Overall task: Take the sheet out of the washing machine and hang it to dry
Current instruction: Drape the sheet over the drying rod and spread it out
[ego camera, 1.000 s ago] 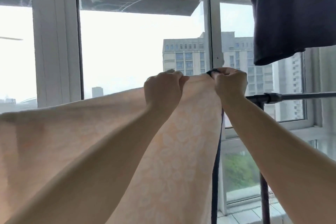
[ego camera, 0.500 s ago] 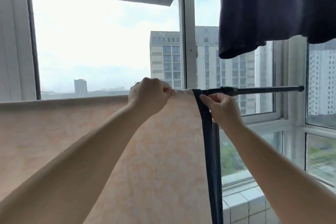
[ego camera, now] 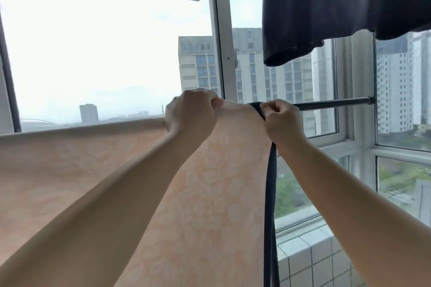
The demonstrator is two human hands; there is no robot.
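Hanging over the rail [ego camera: 331, 105] already, the peach sheet [ego camera: 210, 193] with its faint flower pattern spreads from the centre out towards nine o'clock and drops down past six. The person stands right up against it, both arms raised. The left hand [ego camera: 190, 113] has its fingers curled over the top fold of the sheet, gripping the cloth where it crosses the rail. Just beside it, towards three o'clock, the right hand [ego camera: 281, 120] is clenched round the dark trim [ego camera: 270, 193] that edges the sheet, pinching it at the rail; the trim runs straight down from that fist to six o'clock. Bare rail carries on from the right hand out to three o'clock. Up at one o'clock a dark garment [ego camera: 338, 7] hangs from something out of view, well apart from the sheet.

By the look of it the job is nearly through: the sheet is out of the machine and draped. What seems left is settling this end edge square on the rail, smoothing the fold, and letting go. Whether the far end at nine o'clock lies even, I cannot tell.
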